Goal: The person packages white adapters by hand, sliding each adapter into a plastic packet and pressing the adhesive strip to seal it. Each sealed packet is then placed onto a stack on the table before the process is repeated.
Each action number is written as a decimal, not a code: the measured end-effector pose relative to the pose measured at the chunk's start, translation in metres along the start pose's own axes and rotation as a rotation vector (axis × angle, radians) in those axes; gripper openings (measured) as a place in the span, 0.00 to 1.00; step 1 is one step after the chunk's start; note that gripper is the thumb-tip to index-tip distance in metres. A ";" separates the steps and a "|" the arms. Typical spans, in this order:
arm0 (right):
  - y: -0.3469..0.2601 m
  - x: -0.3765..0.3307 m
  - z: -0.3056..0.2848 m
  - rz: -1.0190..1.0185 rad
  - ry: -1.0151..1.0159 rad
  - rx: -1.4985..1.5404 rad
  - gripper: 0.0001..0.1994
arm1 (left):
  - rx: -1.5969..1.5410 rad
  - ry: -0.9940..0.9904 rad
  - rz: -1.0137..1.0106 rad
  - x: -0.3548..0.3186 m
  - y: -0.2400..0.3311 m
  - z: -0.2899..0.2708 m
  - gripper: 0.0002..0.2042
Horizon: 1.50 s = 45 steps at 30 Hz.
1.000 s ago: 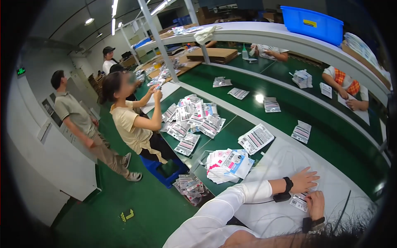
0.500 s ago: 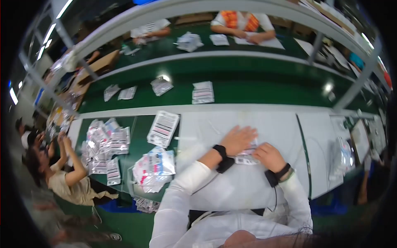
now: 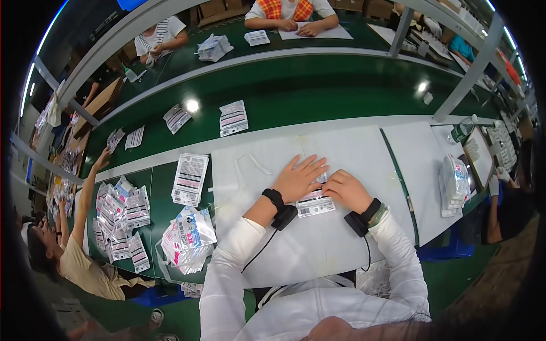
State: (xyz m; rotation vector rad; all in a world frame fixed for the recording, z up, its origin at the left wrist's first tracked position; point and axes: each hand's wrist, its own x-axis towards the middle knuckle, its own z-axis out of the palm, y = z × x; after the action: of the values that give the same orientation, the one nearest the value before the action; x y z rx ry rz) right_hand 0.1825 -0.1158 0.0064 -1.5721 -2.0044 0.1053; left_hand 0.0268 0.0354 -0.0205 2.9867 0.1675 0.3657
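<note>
A flat printed packet in white, pink and black lies on the white work surface in front of me, its upper part covered by my hands. My left hand is open, its fingers stretched out flat over the packet's upper left side. At the packet's upper right edge, my right hand has its fingers curled and closed together on it. Left of the white surface, a neat stack of similar packets lies on the green table, with a pile of pink, blue and white pouches nearer to me.
A heap of packets covers the far left of the table. Several single packets, one of them, lie on the green strip beyond. At right are bagged packets and a bottle. A co-worker's arm reaches in at left.
My view has swung right, so the scene sits further left. More of the packet shows below my hands. The co-worker at left has stretched an arm toward the packets on the far strip.
</note>
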 end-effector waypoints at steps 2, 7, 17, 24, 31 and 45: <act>-0.002 0.000 -0.001 -0.048 0.027 -0.057 0.05 | -0.027 0.020 0.018 0.001 0.000 0.001 0.26; -0.014 -0.007 -0.005 -0.086 0.016 -0.050 0.06 | 0.020 0.016 0.023 0.000 -0.003 -0.001 0.26; -0.035 -0.017 -0.015 0.044 0.041 0.044 0.11 | -0.236 0.064 -0.046 0.000 -0.004 -0.011 0.24; -0.027 -0.020 -0.004 0.015 0.061 0.119 0.11 | -0.406 0.007 -0.082 -0.011 0.003 -0.029 0.20; -0.019 -0.026 0.010 -0.034 -0.018 0.113 0.08 | -0.197 -0.090 0.001 -0.029 0.019 -0.036 0.23; -0.004 -0.032 0.020 -0.078 -0.005 0.294 0.04 | 0.018 -0.153 -0.064 -0.002 0.048 -0.025 0.13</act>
State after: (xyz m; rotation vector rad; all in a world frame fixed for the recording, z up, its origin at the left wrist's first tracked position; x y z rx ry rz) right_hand 0.1739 -0.1402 -0.0213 -1.3081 -1.9489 0.3562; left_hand 0.0232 -0.0092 0.0099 3.0021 0.2509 0.1290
